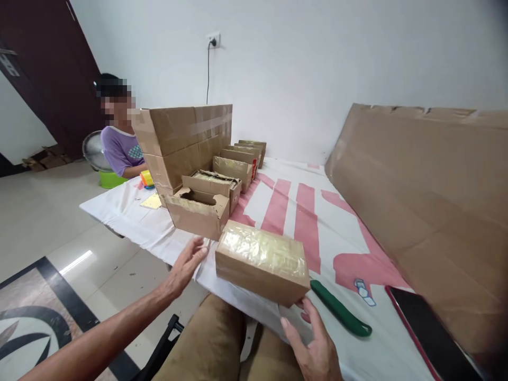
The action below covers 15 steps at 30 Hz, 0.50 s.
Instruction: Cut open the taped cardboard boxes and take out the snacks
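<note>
Basically, table (288, 203) with white-and-pink cover; big cardboard sheet (428, 201) leaning along the right side. Stacked cartons (178, 132) at left, open-topped box (194, 216) in front of them. Taped box (262, 254) at the near table edge, between both hands. Left hand (187, 267): fingers loosely extended, holding nothing, just beside the box's left end. Right hand (315, 341): thumb and fingers spread, fingertips at the lower right corner, contact unclear. Phone (428, 330) at far right; green handle (343, 312) near the right hand.
</note>
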Tool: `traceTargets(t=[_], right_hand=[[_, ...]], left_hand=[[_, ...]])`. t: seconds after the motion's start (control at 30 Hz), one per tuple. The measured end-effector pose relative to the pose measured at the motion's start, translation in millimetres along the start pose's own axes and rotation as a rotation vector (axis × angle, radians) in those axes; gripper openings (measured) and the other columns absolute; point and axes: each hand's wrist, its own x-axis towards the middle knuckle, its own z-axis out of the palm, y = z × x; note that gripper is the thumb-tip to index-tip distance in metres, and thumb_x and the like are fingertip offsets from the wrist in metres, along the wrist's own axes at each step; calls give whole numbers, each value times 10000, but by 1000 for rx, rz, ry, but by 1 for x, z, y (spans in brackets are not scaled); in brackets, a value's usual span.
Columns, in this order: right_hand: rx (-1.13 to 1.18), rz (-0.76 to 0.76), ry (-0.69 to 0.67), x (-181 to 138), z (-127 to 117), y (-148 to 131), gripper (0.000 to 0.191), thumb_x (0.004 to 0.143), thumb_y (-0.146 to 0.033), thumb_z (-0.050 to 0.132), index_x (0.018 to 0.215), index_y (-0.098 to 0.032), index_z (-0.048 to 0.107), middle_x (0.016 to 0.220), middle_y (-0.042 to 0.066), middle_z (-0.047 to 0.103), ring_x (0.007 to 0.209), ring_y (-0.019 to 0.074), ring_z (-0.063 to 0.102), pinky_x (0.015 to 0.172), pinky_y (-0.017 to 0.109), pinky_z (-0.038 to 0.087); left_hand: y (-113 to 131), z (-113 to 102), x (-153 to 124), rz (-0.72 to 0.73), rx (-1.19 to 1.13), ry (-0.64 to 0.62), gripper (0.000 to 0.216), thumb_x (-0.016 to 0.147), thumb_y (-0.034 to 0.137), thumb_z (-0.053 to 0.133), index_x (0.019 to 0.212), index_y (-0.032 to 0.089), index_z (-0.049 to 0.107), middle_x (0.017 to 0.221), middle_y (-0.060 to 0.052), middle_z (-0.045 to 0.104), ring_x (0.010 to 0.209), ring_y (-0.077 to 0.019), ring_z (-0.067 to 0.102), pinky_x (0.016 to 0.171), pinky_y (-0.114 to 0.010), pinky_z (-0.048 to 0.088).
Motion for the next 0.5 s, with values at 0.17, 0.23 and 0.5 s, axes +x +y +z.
traceTargets(t=[0.17, 0.23, 0.5], right_hand=[[86, -7, 11, 1, 18, 10, 518, 851, -535, 634, 1250, -205, 607, 1122, 117, 748, 947, 291, 733, 731, 379, 625], [108, 1, 22, 2, 24, 14, 530, 851, -525, 643, 1268, -201, 600, 1085, 118, 752, 890, 285, 737, 685, 373, 623], [128, 4, 53, -5, 38, 34, 472, 901, -530, 620, 1229, -191, 622, 1012, 121, 760, 858, 272, 742, 703, 371, 629]], left_hand=[[-29, -20, 56, -32, -95, 348, 943, 610, 427, 829, 1439, 204, 439, 1557, -222, 427, 1257, -373, 588, 918, -430, 524], [-35, -23, 78, -18, -114, 372, 918, 585, 374, 813, 1409, 218, 442, 1478, -191, 503, 1143, -318, 638, 826, -368, 534], [-46, -27, 125, 52, -188, 435, 707, 553, 310, 773, 1201, 226, 503, 1098, -57, 630, 864, -175, 627, 704, -262, 515]])
